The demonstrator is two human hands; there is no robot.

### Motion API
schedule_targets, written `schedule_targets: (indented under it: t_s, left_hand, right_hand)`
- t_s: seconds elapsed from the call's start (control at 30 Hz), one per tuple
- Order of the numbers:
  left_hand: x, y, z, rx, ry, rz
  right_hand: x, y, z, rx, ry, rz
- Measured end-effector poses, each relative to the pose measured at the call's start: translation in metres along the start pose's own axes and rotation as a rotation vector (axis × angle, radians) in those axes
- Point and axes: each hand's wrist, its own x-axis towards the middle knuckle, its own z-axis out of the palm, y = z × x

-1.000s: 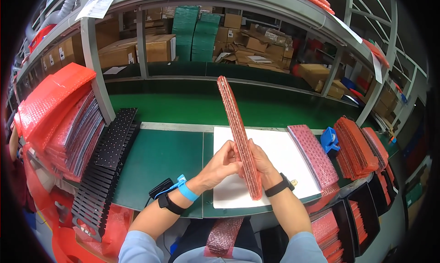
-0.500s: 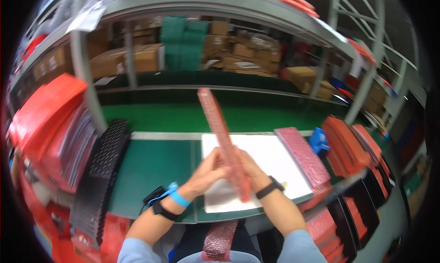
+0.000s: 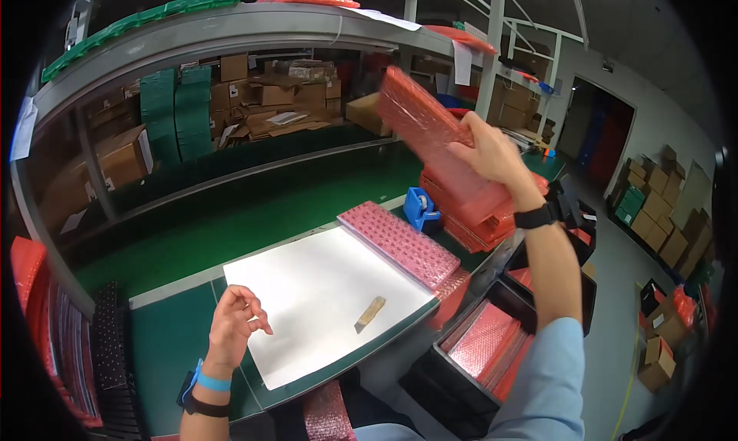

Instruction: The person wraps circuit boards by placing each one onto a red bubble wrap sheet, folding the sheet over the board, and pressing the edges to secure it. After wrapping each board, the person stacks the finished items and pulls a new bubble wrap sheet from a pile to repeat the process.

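Observation:
My right hand [image 3: 492, 155] grips a flat package wrapped in red bubble wrap [image 3: 427, 130], smeared by motion and tilted. It is raised above a stack of similar red packages [image 3: 467, 226] at the right of the bench. My left hand [image 3: 234, 326] is empty, its fingers loosely bent and apart, over the left edge of a white board [image 3: 296, 283]. On that board lies a small tan knife-like tool [image 3: 370, 314] with a grey tip. A pink bubble-wrap bundle [image 3: 400, 245] rests along the board's right side.
A blue tape dispenser [image 3: 420, 208] stands between the bundle and the stack. Black bins [image 3: 453, 356] with red bubble-wrap packages sit right of the bench. A black ribbed rack [image 3: 114, 349] and upright red-wrapped pieces [image 3: 54, 318] are at the left.
The red package went from both hands above the board to my right hand alone, up and rightward over the stack. My left hand let go and moved left. The view swung right.

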Motion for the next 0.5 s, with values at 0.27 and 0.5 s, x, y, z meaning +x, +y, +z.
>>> schedule_targets:
  t_s: [0.27,0.5]
  left_hand:
    - [0.000,-0.004,0.000,0.076,-0.050,-0.081]
    - [-0.013,0.005,0.004,0.146,-0.032,-0.077]
  right_hand:
    - [-0.033,0.092,0.117,-1.067,0.252,-0.131]
    - [-0.050,0.095,0.157,-1.124,0.144,-0.073]
